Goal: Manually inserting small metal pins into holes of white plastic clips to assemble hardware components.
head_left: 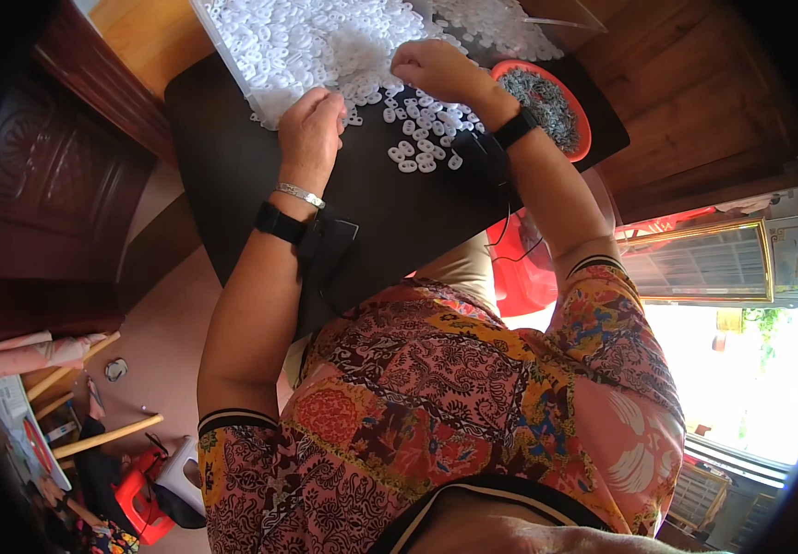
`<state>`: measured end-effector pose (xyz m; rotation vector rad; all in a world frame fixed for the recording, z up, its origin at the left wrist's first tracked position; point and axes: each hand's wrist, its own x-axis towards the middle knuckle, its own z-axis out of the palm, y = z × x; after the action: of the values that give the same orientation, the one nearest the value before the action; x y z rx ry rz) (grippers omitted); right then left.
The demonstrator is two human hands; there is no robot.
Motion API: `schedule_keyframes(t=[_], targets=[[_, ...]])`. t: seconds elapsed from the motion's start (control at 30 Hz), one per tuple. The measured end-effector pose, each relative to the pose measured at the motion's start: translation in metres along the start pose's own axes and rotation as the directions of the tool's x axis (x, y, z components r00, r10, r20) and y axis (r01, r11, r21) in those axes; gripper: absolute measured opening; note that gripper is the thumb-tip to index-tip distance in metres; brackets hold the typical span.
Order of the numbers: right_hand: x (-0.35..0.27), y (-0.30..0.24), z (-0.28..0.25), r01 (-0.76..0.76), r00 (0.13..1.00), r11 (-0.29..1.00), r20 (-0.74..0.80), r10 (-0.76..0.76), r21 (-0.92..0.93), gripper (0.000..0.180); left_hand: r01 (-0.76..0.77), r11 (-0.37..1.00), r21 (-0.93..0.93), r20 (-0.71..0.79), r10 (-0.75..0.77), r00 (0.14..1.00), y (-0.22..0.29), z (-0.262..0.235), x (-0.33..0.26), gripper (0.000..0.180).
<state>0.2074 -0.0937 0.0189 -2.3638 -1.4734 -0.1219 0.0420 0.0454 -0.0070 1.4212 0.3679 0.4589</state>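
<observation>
Left hand (311, 125) curled shut at the edge of a heap of small white plastic rings (325, 42) on a dark desk (233, 175), right hand (436, 69) fingers bent down among scattered rings, its grip hidden, orange bowl of small grey metal parts (546, 97) just beside the right wrist, clear tray edge (223, 51) bounding the heap on the left

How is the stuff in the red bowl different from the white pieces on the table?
The white rings are pale and chunky, spread loose on the dark table; the grey bits are darker, finer and heaped in the red bowl. The right hand rests over the rings, not the bowl. Both are heaps of many tiny parts.
</observation>
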Motion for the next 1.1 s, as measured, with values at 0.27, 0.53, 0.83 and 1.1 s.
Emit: schedule_keyframes(t=[0.27,0.53,0.83,1.1], targets=[[-0.01,-0.026,0.001,-0.226,0.973,0.512,0.216,0.079,0.829,0.021,0.016,0.999,0.04,0.111,-0.02,0.994,-0.004,0.007,-0.003,0.014],[-0.011,-0.027,0.006,-0.208,0.967,0.549,0.255,-0.009,0.809,0.02,0.092,0.996,0.018,0.214,-0.093,0.972,-0.01,0.011,-0.003,0.011],[-0.016,-0.034,0.004,-0.191,0.965,0.686,0.263,0.0,0.702,0.023,0.128,0.991,0.03,0.193,-0.132,0.972,-0.006,0.01,-0.006,0.011],[-0.017,-0.037,0.005,-0.082,0.987,0.66,0.152,-0.049,0.746,0.023,0.088,0.996,0.03,0.168,-0.092,0.981,-0.007,0.007,-0.004,0.013]])
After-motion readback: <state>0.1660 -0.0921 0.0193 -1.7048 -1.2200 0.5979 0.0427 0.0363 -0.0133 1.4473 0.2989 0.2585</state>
